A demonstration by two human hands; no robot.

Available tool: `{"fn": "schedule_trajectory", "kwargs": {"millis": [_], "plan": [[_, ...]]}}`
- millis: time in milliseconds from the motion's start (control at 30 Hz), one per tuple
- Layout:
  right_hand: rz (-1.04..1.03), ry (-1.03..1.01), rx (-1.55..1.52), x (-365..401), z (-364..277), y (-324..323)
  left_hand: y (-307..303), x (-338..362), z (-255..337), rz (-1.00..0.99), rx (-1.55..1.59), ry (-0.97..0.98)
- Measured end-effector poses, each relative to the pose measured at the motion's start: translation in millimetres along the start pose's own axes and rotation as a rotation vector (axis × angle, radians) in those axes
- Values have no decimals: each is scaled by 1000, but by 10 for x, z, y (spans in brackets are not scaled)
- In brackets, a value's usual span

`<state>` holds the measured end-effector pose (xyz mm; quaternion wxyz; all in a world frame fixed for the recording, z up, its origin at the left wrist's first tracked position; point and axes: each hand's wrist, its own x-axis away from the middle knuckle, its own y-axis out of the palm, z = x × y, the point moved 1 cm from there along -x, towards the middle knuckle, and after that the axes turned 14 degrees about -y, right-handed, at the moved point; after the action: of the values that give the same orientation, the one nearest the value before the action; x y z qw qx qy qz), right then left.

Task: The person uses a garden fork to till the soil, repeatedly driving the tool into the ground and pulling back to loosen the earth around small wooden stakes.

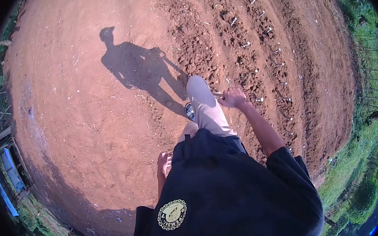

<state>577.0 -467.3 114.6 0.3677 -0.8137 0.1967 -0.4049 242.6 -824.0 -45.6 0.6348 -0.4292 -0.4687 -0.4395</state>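
Observation:
My right hand (233, 98) is closed around a wooden handle (217, 94), held out beside my right thigh. Only a short piece of that handle shows, so the kind of tool cannot be made out. Its long straight outline also appears in my shadow (135, 64) on the soil. Low at my left side hangs my left hand (164, 163), its fingers curled and brightly lit. Whether anything is inside those fingers is hidden. One leg in light trousers (205, 101) is forward, and a dark shoe (190, 111) shows beside it.
Smooth reddish soil (86, 127) spreads ahead and to the left. On the right run rows of loosened, cloddy earth (247, 63) dotted with small white markers (234, 21). Green plants (372, 79) border the field. A wooden structure with blue-white sheets (11, 167) stands far left.

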Motion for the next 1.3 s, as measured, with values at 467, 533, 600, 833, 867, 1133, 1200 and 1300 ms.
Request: {"fn": "schedule_trajectory", "kwargs": {"millis": [467,533,600,833,867,1133,1200,1300], "plan": [[-156,21,-176,132,12,241,322,254,998,24,-214,-66],[-106,3,-166,111,53,267,353,293,1154,33,-245,6],[-82,-16,-121,60,100,312,397,328,1277,40,-239,1],[-80,-61,-108,-616,565,893,566,141,1646,40,-232,93],[-108,-68,-109,-776,569,993,560,127,1673,71,-270,95],[-24,-2,-21,-1047,530,969,-230,357,654,164,-188,96],[106,11,37,-976,512,1054,-428,534,277,232,-139,48],[287,6,91,-750,434,1410,-714,612,-446,276,-85,-15]]}}
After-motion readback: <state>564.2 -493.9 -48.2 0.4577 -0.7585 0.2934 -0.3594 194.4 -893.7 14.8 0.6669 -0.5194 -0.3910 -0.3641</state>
